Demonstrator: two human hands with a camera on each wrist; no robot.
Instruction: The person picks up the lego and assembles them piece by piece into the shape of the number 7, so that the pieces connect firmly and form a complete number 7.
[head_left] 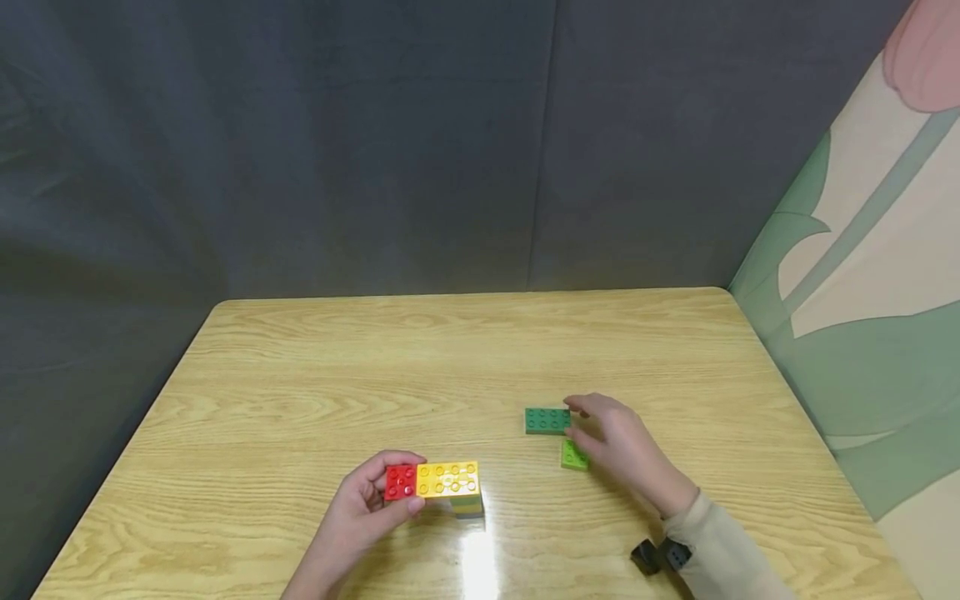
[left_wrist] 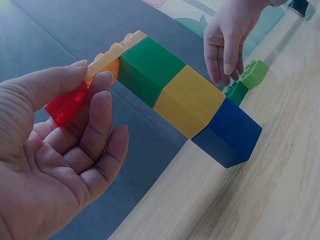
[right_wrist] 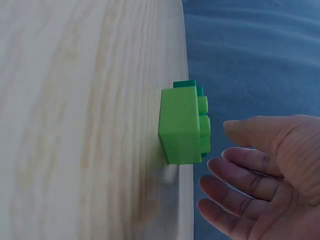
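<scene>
My left hand [head_left: 367,500] holds a stack of toy building bricks between thumb and fingers, at its red brick [head_left: 401,482] and the adjoining end of the long yellow brick [head_left: 447,480]. Below the yellow brick's far end, the left wrist view shows a green block [left_wrist: 151,71], a yellow block [left_wrist: 190,101] and a blue block [left_wrist: 227,133] in a column. My right hand [head_left: 622,442] hovers with fingers apart beside a dark green brick [head_left: 547,421] and a light green brick [head_left: 574,455]. Nothing is in its grasp; in the right wrist view its fingers stand off the light green brick.
The bricks lie on a wooden table [head_left: 337,367] with rounded far corners. A small black object [head_left: 645,557] sits by the right wrist. Dark cloth [head_left: 420,150] hangs behind the table, and a flower-patterned cloth [head_left: 885,275] hangs on the right.
</scene>
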